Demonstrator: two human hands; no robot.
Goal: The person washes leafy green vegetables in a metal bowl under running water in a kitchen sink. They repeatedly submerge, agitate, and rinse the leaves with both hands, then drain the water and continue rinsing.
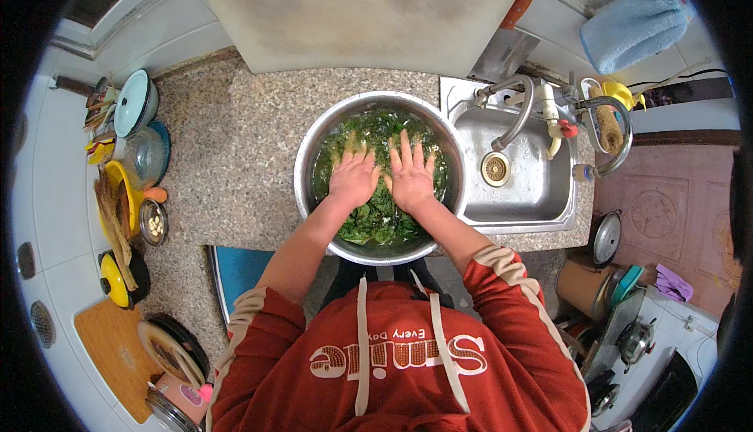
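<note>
A large round metal basin (307, 220) stands on the speckled stone counter, its right rim beside the sink. Water and dark leafy greens (379, 220) fill much of it. Both hands reach over the basin with palms down. My left hand (355, 174) has its fingers spread, the tips dipping into the water among the leaves. Close beside it, my right hand (413, 170) presses flat with fingers apart, also partly in the water. Neither hand grips anything that I can see. Some fingertips are blurred by the water.
Right of the basin is a steel sink (529, 197) with a curved faucet (520, 85). A white cutting board (365, 14) and a cleaver (505, 53) lean at the back. Along the left wall stand an enamel bowl (134, 101), a glass bowl (144, 155) and a yellow basket (134, 200).
</note>
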